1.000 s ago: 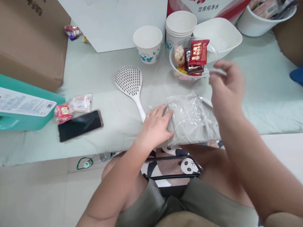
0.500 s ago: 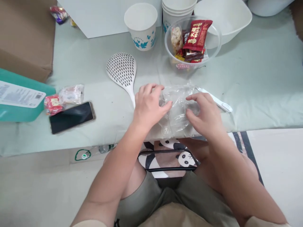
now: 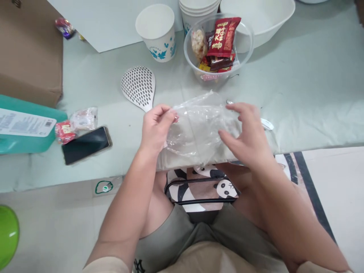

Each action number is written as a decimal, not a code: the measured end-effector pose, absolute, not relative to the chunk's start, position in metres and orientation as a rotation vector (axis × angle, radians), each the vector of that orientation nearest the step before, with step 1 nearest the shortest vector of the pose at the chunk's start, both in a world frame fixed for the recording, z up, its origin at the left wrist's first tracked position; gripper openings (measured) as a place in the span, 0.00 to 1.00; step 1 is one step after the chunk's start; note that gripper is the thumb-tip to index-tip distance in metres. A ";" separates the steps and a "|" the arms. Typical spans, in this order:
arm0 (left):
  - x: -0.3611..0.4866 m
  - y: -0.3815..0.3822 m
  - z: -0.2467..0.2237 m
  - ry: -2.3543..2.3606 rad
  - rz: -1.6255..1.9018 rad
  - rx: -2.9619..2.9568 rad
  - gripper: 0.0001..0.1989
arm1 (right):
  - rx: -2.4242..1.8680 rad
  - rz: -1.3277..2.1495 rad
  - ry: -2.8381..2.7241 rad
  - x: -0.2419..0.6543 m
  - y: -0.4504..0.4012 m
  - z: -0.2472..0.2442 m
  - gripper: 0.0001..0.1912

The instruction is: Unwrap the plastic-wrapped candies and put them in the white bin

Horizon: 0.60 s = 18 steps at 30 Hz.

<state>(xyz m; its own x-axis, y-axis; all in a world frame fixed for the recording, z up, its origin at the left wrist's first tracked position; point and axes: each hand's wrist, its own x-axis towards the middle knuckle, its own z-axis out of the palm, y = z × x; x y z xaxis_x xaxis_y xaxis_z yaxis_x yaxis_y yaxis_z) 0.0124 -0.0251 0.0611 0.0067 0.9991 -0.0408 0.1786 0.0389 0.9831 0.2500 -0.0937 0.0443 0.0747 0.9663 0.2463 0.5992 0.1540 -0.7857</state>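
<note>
A clear plastic bag (image 3: 199, 125) is spread between my hands at the front of the table. My left hand (image 3: 157, 125) pinches the bag's left edge, and a small bit of red shows at the fingertips. Beside the bag's right side, my right hand (image 3: 246, 132) has thumb and fingers apart, with no grip on it that I can see. Partly behind the right hand lies a white, slim tool (image 3: 267, 124), its middle hidden. Behind the left hand is a white slotted skimmer (image 3: 139, 87), its handle covered by that hand.
A clear bowl of wrapped snacks (image 3: 196, 70), a paper cup (image 3: 156, 34), stacked cups (image 3: 196, 15) and a white bowl (image 3: 264, 22) stand at the back. On the left are a phone (image 3: 87, 146), snack packets (image 3: 83, 118), a green container (image 3: 25, 140) and a cardboard box (image 3: 31, 49).
My left hand has moved left and closed on the bag's edge, stretching the bag wider. The right hand stays open near its right side. The view has shifted slightly.
</note>
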 end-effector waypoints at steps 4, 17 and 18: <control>0.010 -0.031 0.064 1.223 1.095 1.013 0.19 | -1.449 0.858 -1.182 0.248 -0.092 0.032 0.33; -0.024 -0.040 0.079 0.926 0.816 1.039 0.16 | -1.392 1.025 -0.682 0.224 -0.083 0.046 0.15; -0.027 -0.040 0.081 0.945 0.823 1.049 0.16 | -1.382 0.995 -0.704 0.225 -0.083 0.045 0.16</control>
<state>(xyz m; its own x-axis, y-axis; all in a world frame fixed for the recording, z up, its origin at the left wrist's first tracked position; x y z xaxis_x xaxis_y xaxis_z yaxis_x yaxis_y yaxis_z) -0.0273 -0.0397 0.0806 0.3747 0.8973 -0.2333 -0.1077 0.2920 0.9503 0.2252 -0.0829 0.0452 0.4447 0.8838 -0.1456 -0.1565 -0.0833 -0.9842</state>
